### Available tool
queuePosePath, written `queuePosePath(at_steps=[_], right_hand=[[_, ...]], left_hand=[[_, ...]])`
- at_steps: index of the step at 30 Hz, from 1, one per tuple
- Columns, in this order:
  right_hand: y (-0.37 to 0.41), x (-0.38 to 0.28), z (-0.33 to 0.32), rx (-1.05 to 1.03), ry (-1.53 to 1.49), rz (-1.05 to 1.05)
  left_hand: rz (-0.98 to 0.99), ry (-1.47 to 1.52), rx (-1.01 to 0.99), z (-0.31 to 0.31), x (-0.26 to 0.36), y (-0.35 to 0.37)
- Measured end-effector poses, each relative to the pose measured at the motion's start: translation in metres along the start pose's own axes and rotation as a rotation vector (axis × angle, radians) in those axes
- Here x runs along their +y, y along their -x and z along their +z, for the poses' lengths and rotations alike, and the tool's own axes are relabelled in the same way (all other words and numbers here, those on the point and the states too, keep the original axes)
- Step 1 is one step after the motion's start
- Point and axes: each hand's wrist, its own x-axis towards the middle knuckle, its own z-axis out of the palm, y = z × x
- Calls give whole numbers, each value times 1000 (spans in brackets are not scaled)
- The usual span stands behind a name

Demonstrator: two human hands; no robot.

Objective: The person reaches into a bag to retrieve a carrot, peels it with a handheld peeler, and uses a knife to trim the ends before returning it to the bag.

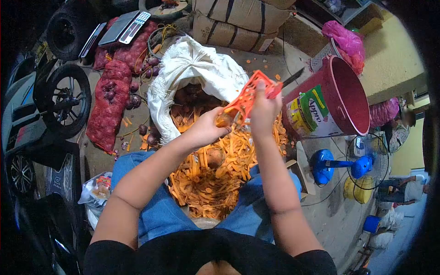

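Note:
My right hand (265, 109) grips an orange plastic peeler (250, 94) by its top, holding it tilted over my lap. My left hand (208, 127) presses a carrot (224, 120) against the underside of the peeler; most of the carrot is hidden by my fingers. Below both hands lies a heap of orange carrot peelings (215, 169) between my knees, in blue jeans. An open white sack (192, 68) with more carrots inside stands just beyond the hands.
Red mesh bags of onions (110, 101) lie at the left beside motorbike wheels (64, 98). A red bucket (334, 101) stands at the right, a blue fan (341, 165) near it. Cardboard boxes (238, 23) sit at the back. A person sits at the far right.

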Motion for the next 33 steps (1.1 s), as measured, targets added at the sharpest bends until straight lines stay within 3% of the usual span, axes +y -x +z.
queuePosePath(at_steps=[2, 5, 7, 8, 9, 11, 12, 14, 16, 19, 20, 24, 28, 30, 31, 32, 33], right_hand=[[10, -1, 4, -26, 203, -157], [-7, -4, -8, 72, 301, -195], [-48, 19, -40, 324, 355, -241], [-70, 42, -65, 450, 320, -247], [-73, 22, -76, 537, 340, -59], [-80, 20, -88, 543, 158, -30], [-74, 16, -80, 539, 160, -34], [-43, 0, -46, 243, -54, -100], [-10, -14, -18, 115, 311, -250], [9, -15, -6, -11, 328, -165], [-3, -3, -11, 69, 373, -344], [-63, 7, -64, 529, 409, -151], [-70, 15, -73, 499, 135, 9], [-67, 34, -62, 419, 218, -42], [-62, 39, -54, 380, 260, -67], [-41, -4, -32, 232, 30, -102], [-40, -3, -32, 232, 30, -102]], left_hand=[[-73, 52, -26, 1, 4, 1], [-177, 64, -59, 1, 17, 6], [-203, 29, -73, -1, 27, 11], [-251, -23, -180, -2, 35, 15], [-299, -76, -289, -3, 41, 18], [-331, -67, -237, 0, 40, 19], [-254, -146, -179, 0, 29, 15], [-134, -215, -62, 3, 10, 8], [-66, -167, -44, 6, 13, 7], [0, -166, -12, 7, 16, 7], [-4, -214, 16, 6, 16, 8], [-16, -339, -114, 1, 28, 17], [24, -346, -65, 3, 19, 16], [-185, -93, -157, 2, 21, 13], [-187, -93, -155, 3, 20, 11], [-227, 162, -187, 3, 19, 9], [-265, 418, -219, 4, 19, 8]])
